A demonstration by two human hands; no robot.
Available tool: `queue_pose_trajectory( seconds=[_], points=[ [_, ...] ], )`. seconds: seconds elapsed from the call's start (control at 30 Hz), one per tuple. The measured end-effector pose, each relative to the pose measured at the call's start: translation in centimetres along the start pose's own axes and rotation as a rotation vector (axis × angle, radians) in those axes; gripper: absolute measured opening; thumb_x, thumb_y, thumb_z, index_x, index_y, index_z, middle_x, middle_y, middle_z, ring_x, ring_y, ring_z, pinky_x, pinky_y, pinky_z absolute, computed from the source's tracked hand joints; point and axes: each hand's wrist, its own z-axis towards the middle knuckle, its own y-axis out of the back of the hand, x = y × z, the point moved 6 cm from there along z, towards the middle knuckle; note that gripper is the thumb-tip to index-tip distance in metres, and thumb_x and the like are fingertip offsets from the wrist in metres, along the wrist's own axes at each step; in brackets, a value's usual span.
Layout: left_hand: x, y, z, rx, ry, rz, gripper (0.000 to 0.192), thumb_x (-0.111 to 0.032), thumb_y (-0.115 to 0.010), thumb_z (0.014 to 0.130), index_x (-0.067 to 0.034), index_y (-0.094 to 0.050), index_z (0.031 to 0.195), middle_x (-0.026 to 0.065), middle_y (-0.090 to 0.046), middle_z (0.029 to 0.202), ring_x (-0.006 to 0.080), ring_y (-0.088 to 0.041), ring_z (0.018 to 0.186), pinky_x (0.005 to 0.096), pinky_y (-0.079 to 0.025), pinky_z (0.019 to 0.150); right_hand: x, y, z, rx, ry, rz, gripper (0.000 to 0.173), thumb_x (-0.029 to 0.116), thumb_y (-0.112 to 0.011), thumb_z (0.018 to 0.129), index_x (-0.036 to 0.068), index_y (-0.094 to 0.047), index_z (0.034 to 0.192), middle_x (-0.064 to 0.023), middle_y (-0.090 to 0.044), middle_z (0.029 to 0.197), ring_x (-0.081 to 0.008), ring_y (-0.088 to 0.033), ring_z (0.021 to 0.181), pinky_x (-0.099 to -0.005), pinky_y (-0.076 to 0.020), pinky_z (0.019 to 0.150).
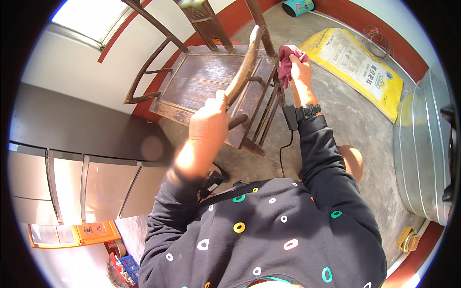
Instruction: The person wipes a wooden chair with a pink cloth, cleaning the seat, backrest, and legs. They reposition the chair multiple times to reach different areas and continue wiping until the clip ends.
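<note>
A worn dark-brown wooden armchair (201,84) stands in front of me, its back towards the top of the view. My left hand (209,120) is closed around the front end of its nearer curved armrest (248,59). In my right hand (302,70) is a bunched maroon cloth (285,64), held beside the rear corner of the seat. The cloth hides part of the chair's edge there, and whether it touches the wood I cannot tell. Around my right wrist is a black strap (308,111), with a black box (290,117) and cable beside it.
A yellow and white printed sack (354,64) lies flat on the concrete floor at right. Beyond it are coiled wire (376,41) and a turquoise cylindrical container (298,8). A large ribbed, translucent round container (419,151) stands far right. A grey multi-door cabinet-like appliance (102,187) stands left.
</note>
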Motion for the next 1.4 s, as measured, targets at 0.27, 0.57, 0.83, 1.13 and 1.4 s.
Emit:
queue_pose_trajectory(
  seconds=[0.27, 0.57, 0.83, 1.13, 1.4],
  points=[
    [5.6, 1.2, 1.0, 0.049, -0.035, 0.018, 0.049, -0.017, -0.071, 0.083, -0.012, -0.058, 0.130, 0.0127, -0.067, 0.098, 0.0328, -0.068, 0.083, 0.0408, -0.056, 0.071, 0.4, 2.4, 1.0, -0.044, 0.033, -0.040, 0.017, -0.001, -0.050, 0.093, 0.001, -0.063, 0.105, -0.0075, -0.067, 0.088, -0.0131, -0.062, 0.063, -0.0267, -0.0512, 0.053],
    [11.1, 3.6, 0.0, 0.111, -0.056, 0.014, 0.048, -0.016, -0.075, 0.080, -0.009, -0.063, 0.126, 0.0094, -0.070, 0.109, 0.0277, -0.070, 0.095, 0.0345, -0.056, 0.082, -1.4, 1.5, 1.1, 0.036, -0.029, -0.117, 0.021, 0.012, -0.062, 0.092, 0.001, -0.064, 0.109, -0.0069, -0.067, 0.080, -0.0139, -0.059, 0.052, -0.0309, -0.0463, 0.046],
    [11.3, 3.6, -2.1, 0.044, -0.148, 0.040, 0.046, -0.012, -0.072, 0.079, -0.010, -0.063, 0.124, 0.0075, -0.068, 0.099, 0.0268, -0.069, 0.082, 0.0354, -0.056, 0.070, 5.6, -11.4, 2.1, 0.445, 0.276, -0.280, 0.042, 0.034, -0.076, 0.088, 0.002, -0.064, 0.113, -0.0030, -0.065, 0.077, -0.0105, -0.058, 0.057, -0.0283, -0.0467, 0.051],
    [11.5, 2.9, -4.8, 0.057, -0.118, 0.138, 0.041, -0.014, -0.070, 0.079, -0.011, -0.062, 0.120, 0.0054, -0.064, 0.088, 0.0230, -0.068, 0.077, 0.0342, -0.056, 0.065, 7.4, -18.9, 6.0, 0.570, 0.319, -0.605, 0.032, 0.031, -0.075, 0.082, 0.003, -0.065, 0.092, -0.0041, -0.062, 0.067, -0.0119, -0.059, 0.055, -0.0309, -0.0475, 0.053],
    [11.8, 2.7, -7.4, 0.055, -0.068, 0.130, 0.043, -0.012, -0.074, 0.073, -0.010, -0.061, 0.113, 0.0058, -0.061, 0.085, 0.0240, -0.066, 0.078, 0.0350, -0.054, 0.067, 9.0, -17.2, 1.7, 0.515, 0.323, -0.453, 0.022, 0.020, -0.076, 0.082, 0.004, -0.064, 0.090, 0.0006, -0.061, 0.070, -0.0062, -0.054, 0.055, -0.0255, -0.0422, 0.047]
  ],
)
